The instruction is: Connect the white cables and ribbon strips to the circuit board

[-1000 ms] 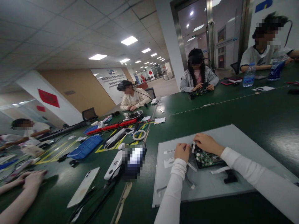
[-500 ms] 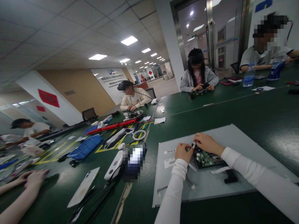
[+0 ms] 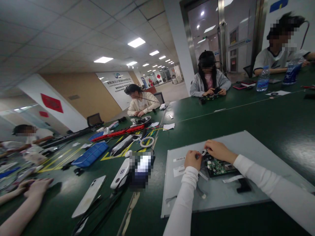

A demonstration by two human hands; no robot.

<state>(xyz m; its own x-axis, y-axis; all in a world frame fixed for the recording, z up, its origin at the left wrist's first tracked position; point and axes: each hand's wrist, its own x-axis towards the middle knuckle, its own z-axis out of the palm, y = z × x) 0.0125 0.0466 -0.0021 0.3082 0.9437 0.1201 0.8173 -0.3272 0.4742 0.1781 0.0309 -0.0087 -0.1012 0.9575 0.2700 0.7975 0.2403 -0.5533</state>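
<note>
A green circuit board (image 3: 219, 167) on a dark base lies on a flat grey panel (image 3: 216, 200). At the board's upper left corner, my left hand (image 3: 192, 160) and my right hand (image 3: 219, 150) work close together. A small whitish strip (image 3: 204, 152), perhaps a cable end, sits between them, with the fingertips of my right hand closed on it. The fingers of my left hand are pinched beside it; what they hold is too small to make out. Near the board lie a white flat cable (image 3: 232, 179), a black piece (image 3: 244, 186) and a grey cable (image 3: 201, 193).
Left of the panel are a phone with a lit screen (image 3: 142, 168), a white power bank (image 3: 121, 173), a white phone (image 3: 90, 196) and a blue tray (image 3: 91, 154). Black cables run along the table's front. Another person's hands (image 3: 36, 188) rest at the left; several people sit around.
My hands stay at the same corner of the board. The whitish strip between my fingers has tilted slightly, and my left fingers have shifted a little. The rest looks unchanged.
</note>
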